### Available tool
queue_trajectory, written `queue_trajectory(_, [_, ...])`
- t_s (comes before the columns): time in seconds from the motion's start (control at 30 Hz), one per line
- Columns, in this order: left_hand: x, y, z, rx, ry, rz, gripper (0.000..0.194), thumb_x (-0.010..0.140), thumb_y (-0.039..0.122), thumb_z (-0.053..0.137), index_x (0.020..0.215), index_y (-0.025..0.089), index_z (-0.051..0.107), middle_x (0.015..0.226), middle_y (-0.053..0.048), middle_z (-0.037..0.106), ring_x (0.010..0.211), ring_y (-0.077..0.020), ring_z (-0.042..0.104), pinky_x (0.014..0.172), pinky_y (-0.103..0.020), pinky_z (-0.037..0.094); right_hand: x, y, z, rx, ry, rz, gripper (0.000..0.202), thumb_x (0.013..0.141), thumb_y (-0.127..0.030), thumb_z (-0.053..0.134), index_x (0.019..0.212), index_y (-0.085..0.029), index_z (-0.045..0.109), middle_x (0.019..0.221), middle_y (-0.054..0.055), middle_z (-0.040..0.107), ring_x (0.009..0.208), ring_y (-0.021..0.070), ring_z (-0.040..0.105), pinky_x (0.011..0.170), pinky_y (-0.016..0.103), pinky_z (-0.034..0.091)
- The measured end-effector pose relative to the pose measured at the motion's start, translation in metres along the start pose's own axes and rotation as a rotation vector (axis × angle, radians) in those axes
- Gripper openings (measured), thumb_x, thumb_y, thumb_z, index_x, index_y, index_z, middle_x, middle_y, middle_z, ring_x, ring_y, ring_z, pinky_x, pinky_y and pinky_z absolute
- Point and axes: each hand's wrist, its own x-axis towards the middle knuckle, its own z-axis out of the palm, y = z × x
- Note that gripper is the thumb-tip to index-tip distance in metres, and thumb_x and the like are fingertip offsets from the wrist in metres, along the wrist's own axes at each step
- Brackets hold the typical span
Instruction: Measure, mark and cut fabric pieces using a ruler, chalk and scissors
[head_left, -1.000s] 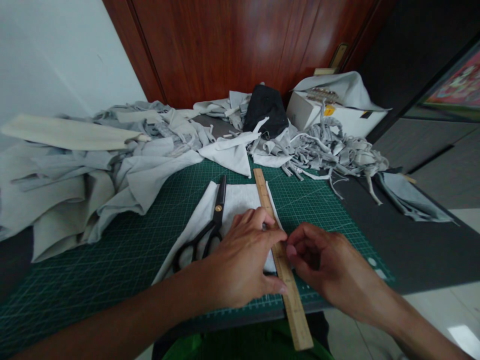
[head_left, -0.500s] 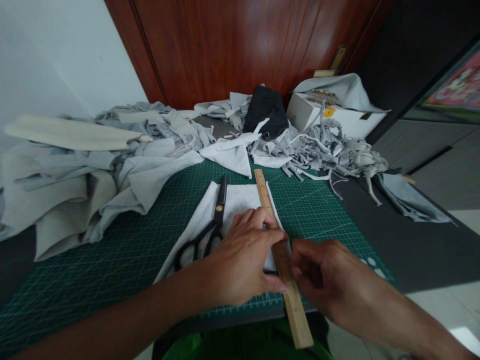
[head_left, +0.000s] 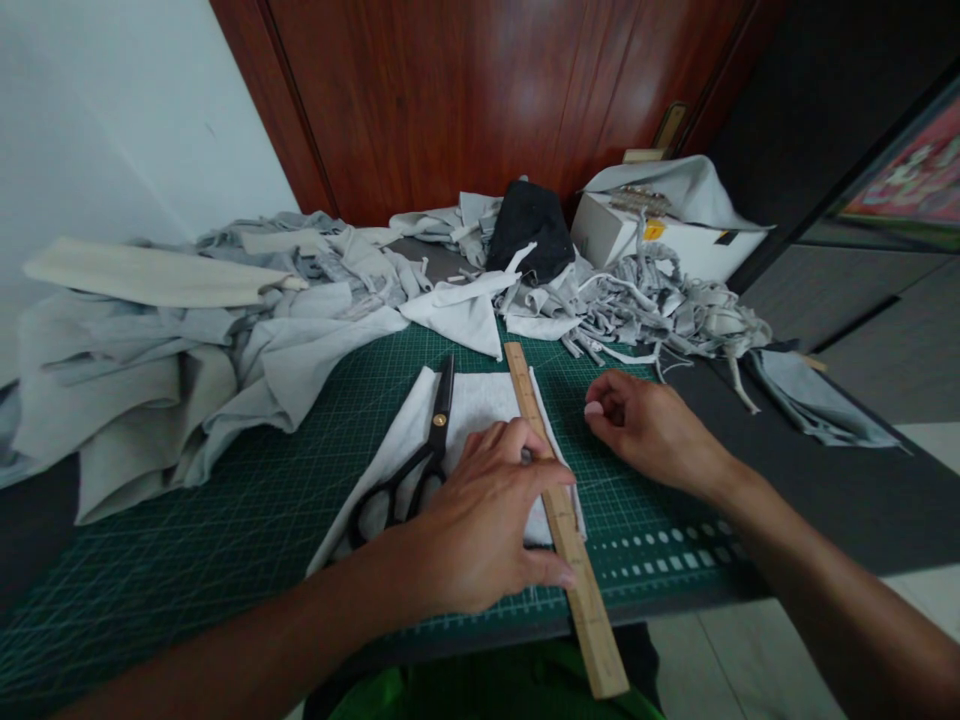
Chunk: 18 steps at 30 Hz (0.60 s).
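A wooden ruler [head_left: 559, 510] lies lengthwise along the right side of a folded piece of pale grey-white fabric [head_left: 480, 395], its near end jutting past the table edge. My left hand [head_left: 487, 510] presses the ruler down, fingertips on its middle and thumb on its lower part. A small grey bit shows between those fingers, too small to name. Black-handled scissors [head_left: 439, 420] rest on the fabric left of that hand, blades pointing away, closed. To the right of the ruler, my right hand [head_left: 649, 425] hovers over the mat with curled fingers; what it may hold is hidden.
A green cutting mat [head_left: 300, 480] covers much of the dark table. Heaped grey fabric [head_left: 270, 340] fills the left. At the back are a black cloth bundle [head_left: 531, 230], tangled fabric strips [head_left: 637, 300] and a white box [head_left: 660, 235]. Folded grey cloth [head_left: 817, 400] lies far right.
My right hand has moved away from the ruler's edge, farther out and to the right, over the mat. The left hand, ruler, fabric and scissors stay put.
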Motion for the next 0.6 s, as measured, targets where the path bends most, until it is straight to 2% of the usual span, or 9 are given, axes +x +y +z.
queue_trajectory(0.1, [-0.002, -0.002, 0.003, -0.011, 0.026, -0.004, 0.072, 0.062, 0.044, 0.1, 0.125, 0.023, 0.073, 0.132, -0.007, 0.056, 0.126, -0.0312, 0.05, 0.112, -0.05, 0.042, 0.003, -0.004, 0.005, 0.027, -0.039, -0.006, 0.013, 0.091, -0.031, 0.066, 0.087, -0.022, 0.058, 0.067, -0.001, 0.065, 0.058, 0.016, 0.058, 0.057, 0.029, 0.039])
queue_trajectory(0.2, [-0.002, -0.003, 0.004, -0.026, 0.033, -0.009, 0.068, 0.061, 0.044, 0.101, 0.12, 0.025, 0.074, 0.128, -0.005, 0.057, 0.124, -0.0308, 0.051, 0.11, -0.049, 0.044, -0.002, -0.011, 0.007, 0.185, -0.097, -0.012, 0.02, 0.089, -0.036, 0.071, 0.085, -0.023, 0.056, 0.066, -0.004, 0.061, 0.057, 0.0145, 0.056, 0.055, 0.027, 0.039])
queue_trajectory(0.37, [-0.003, -0.001, 0.002, -0.021, 0.034, -0.016, 0.061, 0.06, 0.044, 0.101, 0.113, 0.025, 0.075, 0.126, -0.004, 0.059, 0.122, -0.0306, 0.052, 0.109, -0.049, 0.045, -0.005, -0.022, 0.013, 0.441, -0.206, 0.01, 0.008, 0.1, -0.03, 0.052, 0.105, -0.024, 0.054, 0.07, -0.005, 0.061, 0.051, 0.0133, 0.056, 0.048, 0.025, 0.039])
queue_trajectory(0.43, [-0.004, 0.001, 0.002, -0.01, 0.027, -0.011, 0.055, 0.065, 0.041, 0.098, 0.112, 0.024, 0.075, 0.127, -0.005, 0.06, 0.122, -0.0304, 0.054, 0.109, -0.049, 0.046, 0.0, -0.027, 0.015, 0.381, -0.187, -0.041, 0.012, 0.101, -0.026, 0.047, 0.105, -0.022, 0.057, 0.076, -0.002, 0.064, 0.057, 0.0144, 0.059, 0.052, 0.026, 0.041])
queue_trajectory(0.5, [-0.005, 0.003, 0.003, 0.011, 0.027, -0.009, 0.045, 0.074, 0.036, 0.093, 0.113, 0.024, 0.075, 0.127, -0.006, 0.061, 0.122, -0.0299, 0.056, 0.109, -0.049, 0.047, 0.009, -0.034, 0.016, 0.24, -0.138, -0.075, 0.016, 0.101, -0.028, 0.049, 0.098, -0.02, 0.063, 0.078, 0.002, 0.067, 0.065, 0.0161, 0.061, 0.059, 0.028, 0.042])
queue_trajectory(0.6, [-0.009, 0.004, 0.003, 0.028, 0.05, 0.031, 0.034, 0.085, 0.027, 0.083, 0.116, 0.022, 0.073, 0.129, -0.007, 0.065, 0.126, -0.0286, 0.057, 0.113, -0.046, 0.045, 0.023, -0.043, 0.02, 0.048, -0.185, -0.004, 0.032, 0.096, -0.049, 0.064, 0.082, -0.02, 0.066, 0.07, 0.003, 0.069, 0.062, 0.0178, 0.059, 0.056, 0.031, 0.037])
